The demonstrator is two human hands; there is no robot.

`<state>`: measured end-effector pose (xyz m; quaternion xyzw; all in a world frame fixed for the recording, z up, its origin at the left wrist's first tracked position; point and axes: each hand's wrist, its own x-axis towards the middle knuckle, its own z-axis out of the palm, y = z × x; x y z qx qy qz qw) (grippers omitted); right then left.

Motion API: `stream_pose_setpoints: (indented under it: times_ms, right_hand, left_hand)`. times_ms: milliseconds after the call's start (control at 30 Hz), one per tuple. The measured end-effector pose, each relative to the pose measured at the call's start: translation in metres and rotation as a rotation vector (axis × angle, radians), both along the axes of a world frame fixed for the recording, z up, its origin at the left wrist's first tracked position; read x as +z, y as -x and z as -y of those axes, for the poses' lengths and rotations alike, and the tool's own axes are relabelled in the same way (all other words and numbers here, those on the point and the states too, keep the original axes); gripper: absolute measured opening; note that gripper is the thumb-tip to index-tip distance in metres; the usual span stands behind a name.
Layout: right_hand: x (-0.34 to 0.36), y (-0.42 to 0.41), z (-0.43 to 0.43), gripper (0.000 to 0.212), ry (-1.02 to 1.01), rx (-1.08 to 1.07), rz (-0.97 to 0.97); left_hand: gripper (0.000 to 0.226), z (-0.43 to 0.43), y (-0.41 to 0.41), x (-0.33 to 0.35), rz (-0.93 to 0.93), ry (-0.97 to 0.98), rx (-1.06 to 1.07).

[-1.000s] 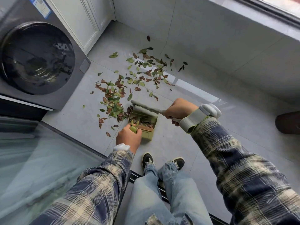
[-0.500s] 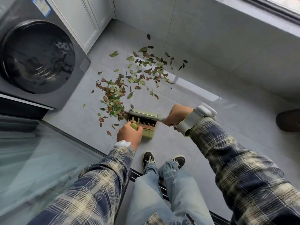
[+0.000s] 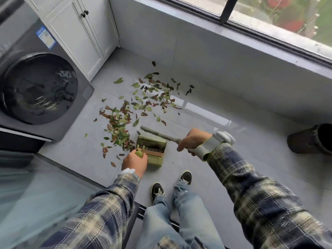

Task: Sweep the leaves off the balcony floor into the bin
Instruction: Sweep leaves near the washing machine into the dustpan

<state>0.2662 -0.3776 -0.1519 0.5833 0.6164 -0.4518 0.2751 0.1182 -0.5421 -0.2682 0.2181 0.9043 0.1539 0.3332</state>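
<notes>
Green and brown leaves (image 3: 140, 105) lie scattered over the grey tiled floor, thickest in a heap (image 3: 119, 132) just left of a small green dustpan (image 3: 152, 151). My left hand (image 3: 133, 163) is closed around the dustpan's handle and holds it on the floor. A grey hand brush (image 3: 154, 133) is gripped in my right hand (image 3: 193, 139), its bristle head lying along the pan's far lip. The dark bin (image 3: 312, 139) stands at the right edge, well apart from the leaves.
A washing machine (image 3: 36, 90) stands at the left, with white cabinet doors (image 3: 80, 36) behind it. A low wall under the window (image 3: 215, 56) bounds the far side. My shoes (image 3: 170, 184) are just behind the dustpan. A glass panel (image 3: 36, 194) runs along the near left.
The view has tilted up, so the window and bin show more. The brush head has moved from inside the pan back out to its far lip. The dustpan stays in place.
</notes>
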Motion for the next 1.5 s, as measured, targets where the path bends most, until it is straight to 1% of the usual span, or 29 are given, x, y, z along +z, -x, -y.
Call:
stream_pose_setpoints:
  times_ms: [100,200,333,500,667,833,900,967,1000,1067,1200,1333,1433,1500]
  right_hand:
    - [-0.002,-0.005,-0.012,0.016,-0.014,0.006,0.014]
    - [-0.004,-0.011,-0.032,0.015,-0.001,-0.035,-0.014]
    - [-0.007,-0.015,-0.058,0.019,0.015,-0.086,-0.042]
    - [-0.017,-0.012,-0.107,0.014,0.005,-0.176,-0.081]
    - [-0.036,0.002,-0.150,0.008,-0.001,-0.197,-0.101]
    - [-0.062,0.018,-0.172,0.011,0.023,-0.172,-0.092]
    - [-0.079,0.023,-0.178,0.009,0.078,-0.144,-0.066]
    - [-0.087,0.024,-0.176,0.006,0.167,-0.152,-0.064]
    - [-0.090,0.025,-0.174,0.009,0.218,-0.177,-0.084]
    - [-0.093,0.027,-0.168,0.020,0.301,-0.253,-0.116]
    - [-0.097,0.032,-0.155,0.017,0.384,-0.283,-0.039]
    - [-0.085,0.047,-0.174,0.020,0.317,-0.446,-0.112]
    - [-0.069,0.061,-0.193,0.021,0.238,-0.434,-0.171]
    - [-0.058,0.066,-0.202,0.017,0.233,-0.456,-0.211]
  left_hand:
    - [0.018,-0.014,-0.004,0.006,0.007,-0.002,0.001]
    - [0.020,-0.036,-0.005,0.012,-0.011,-0.017,-0.024]
    - [0.019,-0.062,-0.007,0.014,-0.027,-0.046,-0.003]
    - [0.018,-0.109,-0.009,0.016,-0.031,-0.026,0.036]
    - [0.018,-0.147,-0.015,0.010,-0.042,-0.022,0.083]
    - [0.019,-0.168,-0.009,-0.002,-0.033,0.027,0.136]
    - [0.018,-0.170,-0.004,-0.008,-0.037,0.040,0.164]
    - [0.010,-0.170,0.001,-0.009,-0.047,0.039,0.161]
    - [0.008,-0.171,0.003,-0.010,-0.051,0.036,0.160]
    - [0.011,-0.174,0.006,-0.012,-0.074,0.041,0.154]
    - [0.019,-0.174,0.008,-0.015,-0.077,0.050,0.153]
    - [0.018,-0.175,0.011,-0.011,-0.062,0.056,0.125]
    - [0.019,-0.174,0.011,-0.007,-0.058,0.059,0.109]
    - [0.021,-0.174,0.009,-0.006,-0.055,0.047,0.111]
